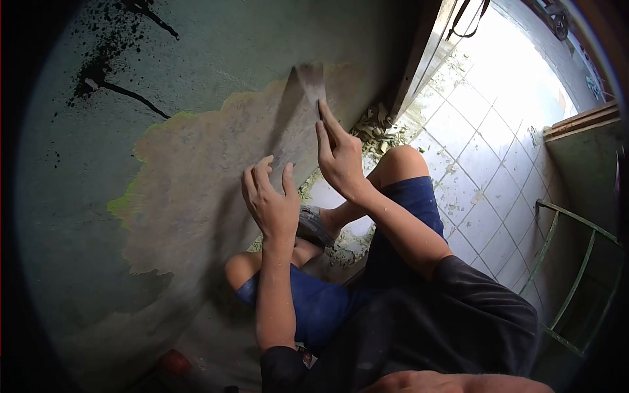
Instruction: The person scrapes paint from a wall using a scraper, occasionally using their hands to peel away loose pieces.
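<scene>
My right hand grips a metal scraper and presses its wide blade flat against the green wall, at the top of a bare tan patch where the paint is gone. My left hand hovers just below and to the left of it, fingers spread and slightly curled, close to the bare patch and holding nothing. I am crouched, with my knees in blue shorts below my arms.
Paint flakes litter the white tiled floor along the wall's foot. A green metal frame stands at the right. A red object lies at the bottom left. Black splatter marks the wall's upper left.
</scene>
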The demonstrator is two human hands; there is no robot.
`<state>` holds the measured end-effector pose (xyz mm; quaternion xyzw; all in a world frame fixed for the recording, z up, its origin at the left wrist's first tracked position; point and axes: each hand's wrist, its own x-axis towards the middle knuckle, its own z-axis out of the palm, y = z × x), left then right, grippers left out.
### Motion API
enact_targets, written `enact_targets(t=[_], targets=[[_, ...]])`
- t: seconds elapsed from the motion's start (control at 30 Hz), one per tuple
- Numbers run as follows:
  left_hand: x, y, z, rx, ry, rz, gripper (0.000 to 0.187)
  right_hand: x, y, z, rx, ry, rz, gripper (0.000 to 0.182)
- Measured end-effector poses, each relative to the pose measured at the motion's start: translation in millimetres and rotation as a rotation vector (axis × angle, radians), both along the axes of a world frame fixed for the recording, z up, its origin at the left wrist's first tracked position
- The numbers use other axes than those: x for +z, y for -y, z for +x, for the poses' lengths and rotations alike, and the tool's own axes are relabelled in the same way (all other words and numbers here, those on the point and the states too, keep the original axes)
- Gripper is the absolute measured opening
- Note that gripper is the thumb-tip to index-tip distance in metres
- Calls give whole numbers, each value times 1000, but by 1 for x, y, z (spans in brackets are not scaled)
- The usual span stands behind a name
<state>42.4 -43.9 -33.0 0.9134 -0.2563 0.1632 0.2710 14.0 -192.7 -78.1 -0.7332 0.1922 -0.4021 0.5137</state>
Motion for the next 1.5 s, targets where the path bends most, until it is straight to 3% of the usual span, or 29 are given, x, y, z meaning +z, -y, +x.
enact_targets(t=[0.1, 0.17, 0.3, 0.5, 0.63, 0.73, 0.87, 1.0, 1.1, 1.2, 1.3, 1.33, 1.37, 1.5], targets=[[8, 3, -4, 21, 15, 7, 36, 9, 6, -2, -32, -15, 91, 51], [6, 1, -4, -8, 35, -8, 35, -18, -12, -19, 42, -87, -113, 50], [0, -2, -1, 4, -24, 19, 34, 3, -10, -6, -7, -102, -56, 52], [-3, -8, -5, -16, -34, 39, 34, -11, -14, -9, 80, -79, -116, 53], [1, -11, -5, 0, -53, 71, 34, -5, -23, -7, -8, -25, -63, 53], [2, -18, -9, 6, -81, 79, 34, -23, -27, -13, 47, -8, -193, 51], [-5, -24, -11, 27, -131, 146, 34, 42, 4, 16, -69, -15, -61, 56], [-9, -25, 3, 35, -128, 170, 36, -29, -41, -15, 81, 17, -184, 52], [-18, -27, 1, 20, -177, 237, 34, 12, -23, -9, 56, -95, -112, 54], [-9, -28, -5, -10, -344, 215, 37, -6, -27, -11, 54, -68, -173, 55], [-20, -37, -7, -46, -354, 197, 37, -10, -25, -17, 62, -118, -240, 52], [-25, -40, -4, -45, -387, 203, 37, 5, -19, -2, -18, 10, -182, 48], [-29, -44, -4, -26, -436, 213, 36, 23, -22, -6, 17, -183, -106, 46], [-46, -44, -7, 9, -364, 172, 37, -3, -29, -1, -1, 17, -268, 45]])
